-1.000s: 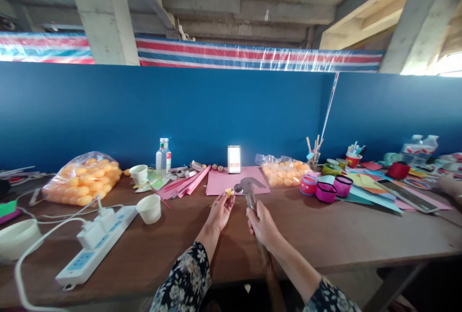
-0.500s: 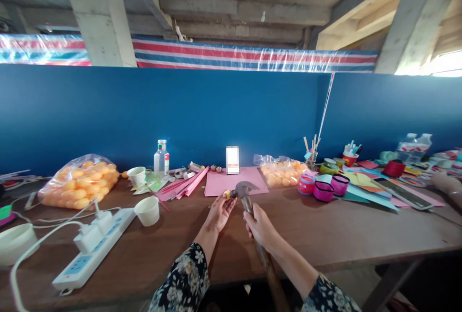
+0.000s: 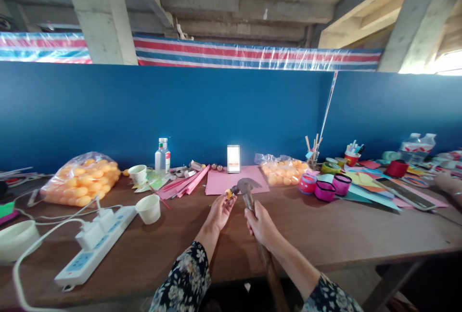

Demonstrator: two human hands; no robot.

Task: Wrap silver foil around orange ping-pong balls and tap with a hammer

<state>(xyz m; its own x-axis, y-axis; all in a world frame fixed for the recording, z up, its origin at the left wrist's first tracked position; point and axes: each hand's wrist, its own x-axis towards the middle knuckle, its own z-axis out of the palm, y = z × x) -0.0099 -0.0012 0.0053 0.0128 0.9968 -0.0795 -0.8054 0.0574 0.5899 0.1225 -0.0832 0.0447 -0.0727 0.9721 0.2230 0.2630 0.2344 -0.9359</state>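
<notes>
My right hand (image 3: pixel 260 221) is wrapped round the wooden handle of a claw hammer (image 3: pixel 249 199), just below its metal head. The handle slants down toward the table's front edge. Left of it, my left hand (image 3: pixel 219 213) pinches a small yellow object (image 3: pixel 228 193) between its fingertips. The hammer's striking face is right beside this yellow object; whether they touch is hard to tell. Beyond both hands lies a pink sheet (image 3: pixel 216 182), with a small upright white panel (image 3: pixel 234 159) at its back edge.
Bags of orange balls (image 3: pixel 81 182) stand at left and behind right. A power strip (image 3: pixel 96 244), paper cup (image 3: pixel 148 209) and bottles (image 3: pixel 162 157) are on the left. Pink bands (image 3: pixel 325 190), coloured paper and a phone (image 3: pixel 406 194) lie right. Another person's hand (image 3: pixel 447 183) shows far right.
The whole view has shifted slightly. Both hands keep their holds, with the hammer head still close to the yellow object.
</notes>
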